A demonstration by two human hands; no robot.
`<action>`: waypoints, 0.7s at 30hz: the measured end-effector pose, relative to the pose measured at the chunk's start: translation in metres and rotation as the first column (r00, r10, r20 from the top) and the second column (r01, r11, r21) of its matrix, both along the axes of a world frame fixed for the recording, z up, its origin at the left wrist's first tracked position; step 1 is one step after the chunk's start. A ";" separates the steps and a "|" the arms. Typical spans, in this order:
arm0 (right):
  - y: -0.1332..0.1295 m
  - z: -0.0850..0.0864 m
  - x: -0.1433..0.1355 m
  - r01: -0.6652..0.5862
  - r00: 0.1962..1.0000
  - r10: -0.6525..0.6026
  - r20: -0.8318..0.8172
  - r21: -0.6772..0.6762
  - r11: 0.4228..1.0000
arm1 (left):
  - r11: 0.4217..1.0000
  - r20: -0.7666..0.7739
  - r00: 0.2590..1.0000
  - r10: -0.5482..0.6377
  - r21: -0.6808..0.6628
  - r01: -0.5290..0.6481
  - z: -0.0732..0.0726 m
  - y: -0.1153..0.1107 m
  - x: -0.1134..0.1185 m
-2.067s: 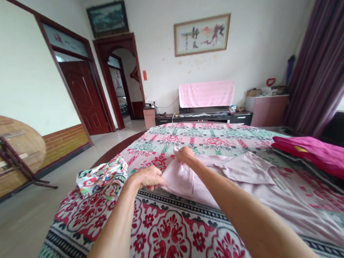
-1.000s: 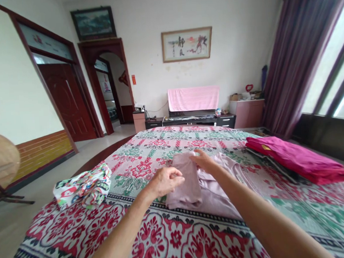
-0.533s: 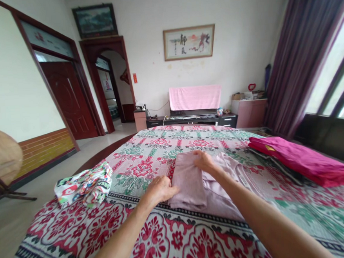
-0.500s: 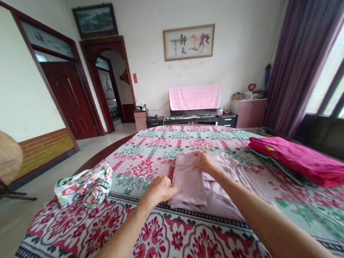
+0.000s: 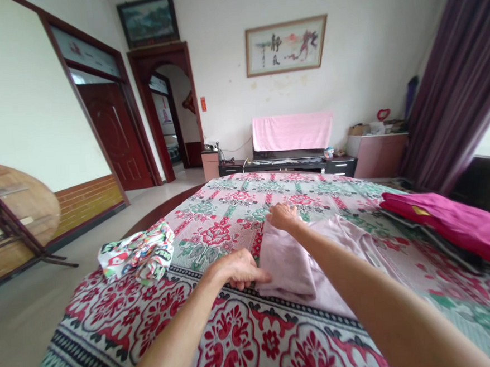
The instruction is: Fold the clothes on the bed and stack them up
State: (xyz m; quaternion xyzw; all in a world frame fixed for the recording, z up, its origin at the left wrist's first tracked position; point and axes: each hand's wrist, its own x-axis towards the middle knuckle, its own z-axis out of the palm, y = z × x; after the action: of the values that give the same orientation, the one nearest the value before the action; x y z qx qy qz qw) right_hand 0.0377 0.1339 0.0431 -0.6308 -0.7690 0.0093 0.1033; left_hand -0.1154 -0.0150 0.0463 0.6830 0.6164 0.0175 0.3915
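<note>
A pale pink garment (image 5: 290,264), partly folded over itself, lies on the patterned tablecloth (image 5: 235,341) in front of me. My left hand (image 5: 241,268) is at the near left edge of the folded part, fingers curled and thumb on the cloth; whether it pinches the fabric is hard to tell. At the far left corner of the same fold is my right hand (image 5: 283,216), its fingers bent over the edge, and their tips are not clear. The unfolded part of the garment spreads to the right, partly behind my right forearm.
A crumpled, colourful printed cloth (image 5: 138,253) lies on the table's left. Folded magenta clothing (image 5: 444,220) rests at the right over dark items. A folded round wooden table (image 5: 20,205) stands at the far left. Beyond are a low cabinet and a pink towel (image 5: 292,131).
The view has turned slightly left. My right hand has shifted from the fold's top edge to its far left corner. My left hand remains at the near left edge.
</note>
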 end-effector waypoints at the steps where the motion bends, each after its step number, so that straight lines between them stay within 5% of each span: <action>1: 0.003 -0.003 -0.001 0.015 1.000 -0.015 0.001 -0.030 0.999 | 1.000 -0.009 1.000 -0.006 -0.002 0.006 0.001 -0.001 0.001; 9: 0.014 -0.038 0.013 0.060 0.980 -0.057 -0.191 0.012 0.998 | 0.999 -0.040 0.999 -0.030 0.025 0.031 -0.003 -0.002 0.005; 15: 0.003 -0.013 0.008 0.094 0.985 -0.072 -0.159 0.140 0.986 | 0.999 -0.072 0.997 -0.036 0.024 0.038 -0.001 -0.001 0.002; 21: -0.005 -0.010 -0.013 0.092 0.984 -0.103 -0.145 -0.078 0.993 | 0.999 -0.093 0.996 -0.013 0.035 0.017 -0.001 -0.005 0.007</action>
State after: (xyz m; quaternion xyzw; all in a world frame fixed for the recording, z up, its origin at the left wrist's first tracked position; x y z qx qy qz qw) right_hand 0.0250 0.1285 0.0335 -0.6685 -0.7264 0.0787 0.1383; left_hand -0.1080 -0.0198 0.0449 0.6944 0.6283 -0.0061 0.3506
